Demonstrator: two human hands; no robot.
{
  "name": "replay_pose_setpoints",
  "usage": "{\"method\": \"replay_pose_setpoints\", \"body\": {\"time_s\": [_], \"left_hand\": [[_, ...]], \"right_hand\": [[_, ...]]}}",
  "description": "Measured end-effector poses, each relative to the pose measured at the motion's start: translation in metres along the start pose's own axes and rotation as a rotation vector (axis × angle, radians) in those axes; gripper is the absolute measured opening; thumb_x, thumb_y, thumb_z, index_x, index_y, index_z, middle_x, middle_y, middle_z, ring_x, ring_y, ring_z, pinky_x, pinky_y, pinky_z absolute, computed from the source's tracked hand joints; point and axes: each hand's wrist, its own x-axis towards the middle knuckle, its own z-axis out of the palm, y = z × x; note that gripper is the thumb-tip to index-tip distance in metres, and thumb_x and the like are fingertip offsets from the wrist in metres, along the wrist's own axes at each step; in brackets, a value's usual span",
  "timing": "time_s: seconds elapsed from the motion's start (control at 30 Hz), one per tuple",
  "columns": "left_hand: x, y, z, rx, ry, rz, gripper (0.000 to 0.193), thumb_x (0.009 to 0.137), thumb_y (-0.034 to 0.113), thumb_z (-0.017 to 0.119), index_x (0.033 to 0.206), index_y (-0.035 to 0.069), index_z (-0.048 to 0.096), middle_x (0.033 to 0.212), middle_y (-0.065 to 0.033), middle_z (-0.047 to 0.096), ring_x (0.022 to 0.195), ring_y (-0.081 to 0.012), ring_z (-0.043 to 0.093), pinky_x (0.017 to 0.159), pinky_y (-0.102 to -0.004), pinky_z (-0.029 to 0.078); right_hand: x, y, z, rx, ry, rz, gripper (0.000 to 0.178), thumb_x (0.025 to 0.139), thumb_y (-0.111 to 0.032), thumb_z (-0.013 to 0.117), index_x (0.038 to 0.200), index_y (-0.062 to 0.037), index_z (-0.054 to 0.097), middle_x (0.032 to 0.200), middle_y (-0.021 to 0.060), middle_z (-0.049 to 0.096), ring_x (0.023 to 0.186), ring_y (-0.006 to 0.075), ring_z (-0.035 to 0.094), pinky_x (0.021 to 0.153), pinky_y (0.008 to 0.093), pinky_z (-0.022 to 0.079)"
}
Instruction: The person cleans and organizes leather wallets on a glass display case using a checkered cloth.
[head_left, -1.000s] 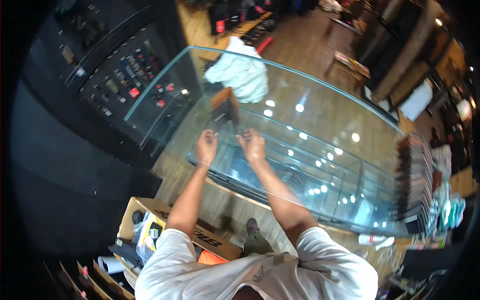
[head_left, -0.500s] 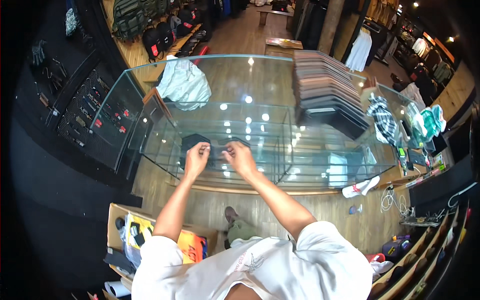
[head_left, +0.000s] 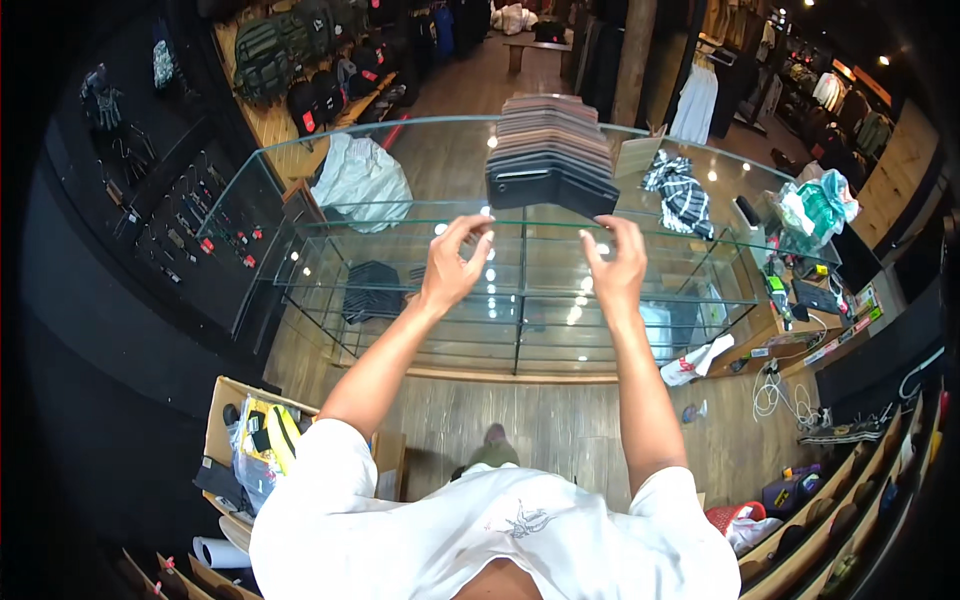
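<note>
A long row of bifold wallets, brown and tan at the back and black at the front, rests on top of the glass display counter. Just short of the front black wallet, at its left, is my left hand, fingers curved with a gap to the thumb. My right hand mirrors it by the wallet's right end, its fingertips close to the lower edge. Both hands look empty; whether any fingertip touches the wallet I cannot tell. Inside the case, left of my left wrist, lies a group of black wallets.
A crumpled white bag lies at the counter's left. A black-and-white plaid cloth and a green-and-white plastic bundle sit at the right. An open cardboard box stands by my left side; white cables trail at lower right.
My hands have moved apart, from pinched fingers above the case's left part to opened fingers beside the wallet row. The view has turned right, bringing the wallets nearer the middle.
</note>
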Motion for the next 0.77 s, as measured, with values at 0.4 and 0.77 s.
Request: {"method": "replay_pose_setpoints", "body": {"time_s": [0.4,0.77], "left_hand": [[0.061,-0.034,0.048,0.098,0.029,-0.059,0.073,0.090,0.014,0.066,0.150,-0.003,0.029,0.139,-0.0274,0.042,0.127,-0.0436,0.047,0.108,-0.0435,0.041],[0.066,-0.040,0.051,0.077,0.019,-0.145,0.084,0.093,0.015,0.063,0.156,-0.001,0.009,0.152,-0.0326,0.031,0.141,-0.0451,0.035,0.117,-0.0433,0.030]], "right_hand": [[0.038,0.046,0.049,-0.011,-0.117,0.227,0.068,0.098,-0.024,0.060,0.148,0.0073,0.027,0.142,0.0327,0.043,0.129,0.0441,0.048,0.109,0.0441,0.039],[0.042,0.057,0.053,-0.058,-0.191,0.215,0.071,0.102,-0.027,0.053,0.152,0.0068,0.016,0.146,0.0355,0.038,0.135,0.0458,0.042,0.111,0.0447,0.037]]}}
